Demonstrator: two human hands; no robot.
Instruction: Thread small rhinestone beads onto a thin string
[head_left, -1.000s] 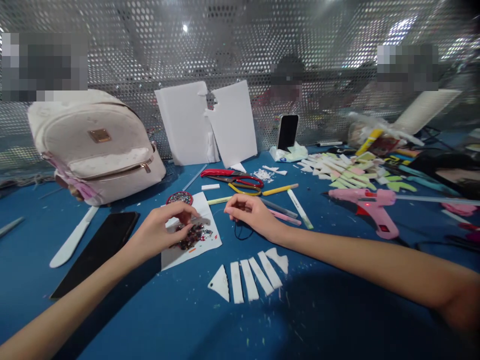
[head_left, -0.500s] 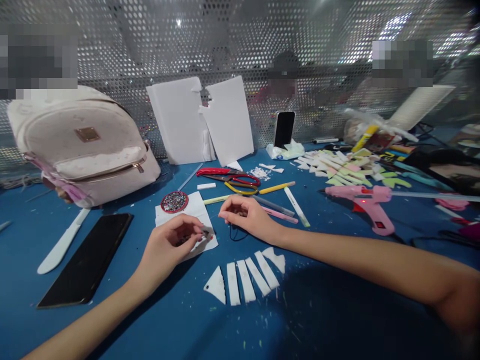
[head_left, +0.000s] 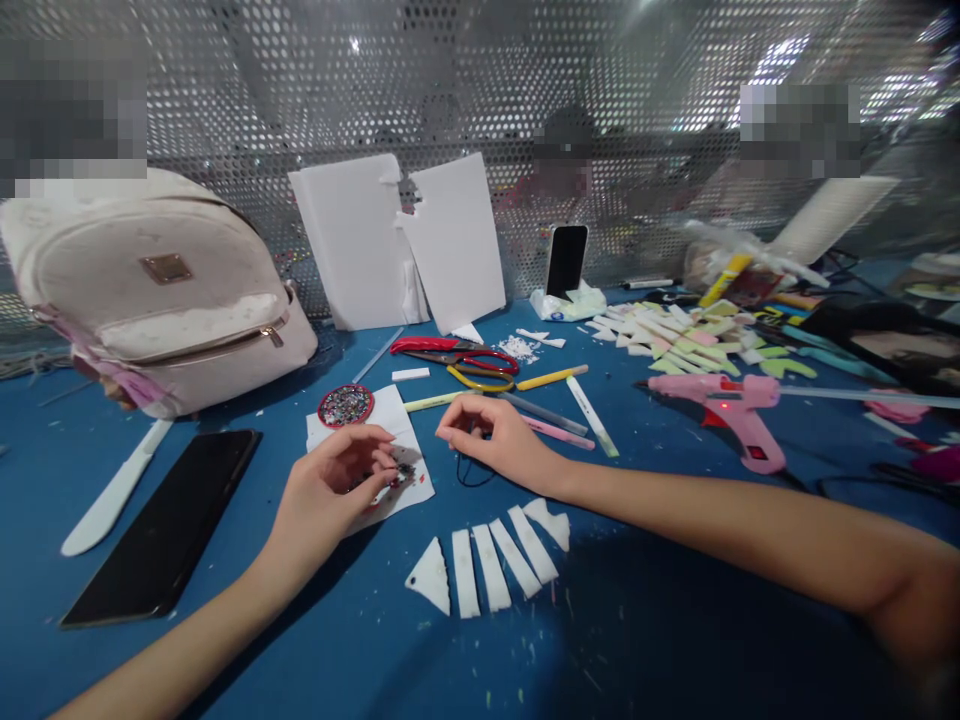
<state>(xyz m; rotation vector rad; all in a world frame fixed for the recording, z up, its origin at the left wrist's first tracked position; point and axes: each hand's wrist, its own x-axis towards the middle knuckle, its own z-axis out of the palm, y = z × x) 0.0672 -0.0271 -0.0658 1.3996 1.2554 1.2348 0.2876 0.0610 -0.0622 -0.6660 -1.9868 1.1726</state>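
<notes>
My left hand is curled over a white paper sheet, its thumb and fingertips close together. Small dark and red beads show on the paper at its fingertips; whether a bead is pinched cannot be made out. A round red-rimmed dish full of mixed beads sits just beyond. To the right, my right hand is closed in a pinch, and a thin black cord loops down from its fingers to the table. Nearer me lie several white foam pieces set out in a fish-bone shape.
A pink glue gun with a glowing red light lies right. Scissors, markers and foam scraps spread behind the hands. Left are a black phone, a white plastic knife and a pale backpack. White boards lean against the mesh.
My left fingertips have shifted slightly left and small dark beads now show on the paper beside them. My right hand stays nearly still with the cord.
</notes>
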